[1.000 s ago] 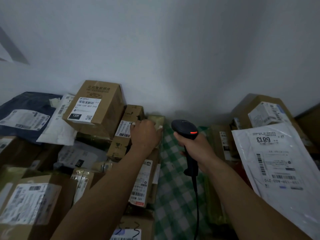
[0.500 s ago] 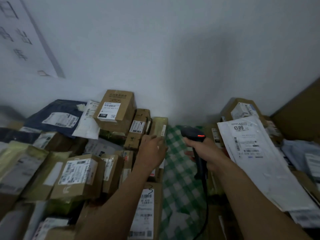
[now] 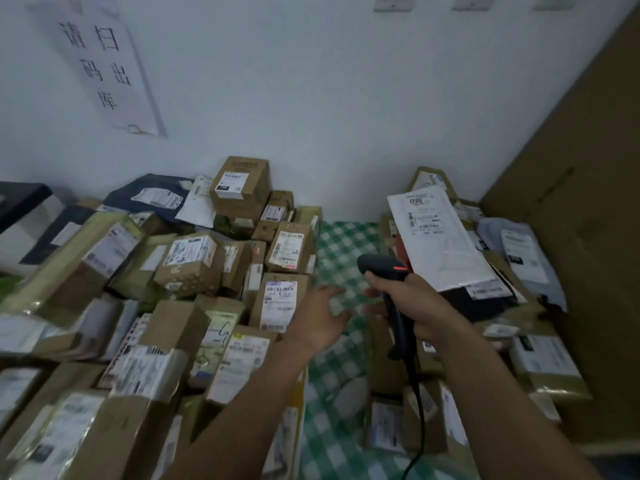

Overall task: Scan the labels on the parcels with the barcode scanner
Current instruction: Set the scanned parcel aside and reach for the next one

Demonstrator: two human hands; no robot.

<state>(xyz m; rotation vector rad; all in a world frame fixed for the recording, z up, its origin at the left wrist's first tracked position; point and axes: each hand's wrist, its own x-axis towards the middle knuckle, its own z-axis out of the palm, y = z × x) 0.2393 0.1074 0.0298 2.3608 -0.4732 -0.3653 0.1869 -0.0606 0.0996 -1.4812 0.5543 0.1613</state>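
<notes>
The right hand [image 3: 424, 306] is wrapped tightly round the handle of a black barcode scanner [image 3: 382, 270], held upright above the gap between two heaps of parcels. The scanner's head points away from the person towards the wall, a small red light glows on its top, and its black cable [image 3: 418, 410] hangs down from the handle's foot towards the bottom edge. The left hand [image 3: 318, 318] holds nothing. Its fingers are spread and loosely extended over the green checked cloth [image 3: 341, 242] that shows between the heaps; it is too blurred to tell whether the fingertips touch the cloth. Just to the left of that hand stands a brown cardboard box [image 3: 258, 299] whose white shipping label [image 3: 280, 301] faces up. Behind it lies another labelled box [image 3: 290, 247], and farther back a taller carton [image 3: 242, 185] sits on top of the pile against the wall. The left heap spreads to the near edge in tumbled boxes and padded envelopes, with a dark blue mailer bag [image 3: 145, 195] at the back. On the right heap a long white poly mailer [image 3: 441, 244] lies slanted with its printed label up, just beyond the scanner, and a grey mailer bag [image 3: 524, 252] lies farther right. A large brown cardboard sheet [image 3: 571, 220] leans along the right side. A paper sign [image 3: 104, 64] with printed characters hangs on the white wall above the left heap.
</notes>
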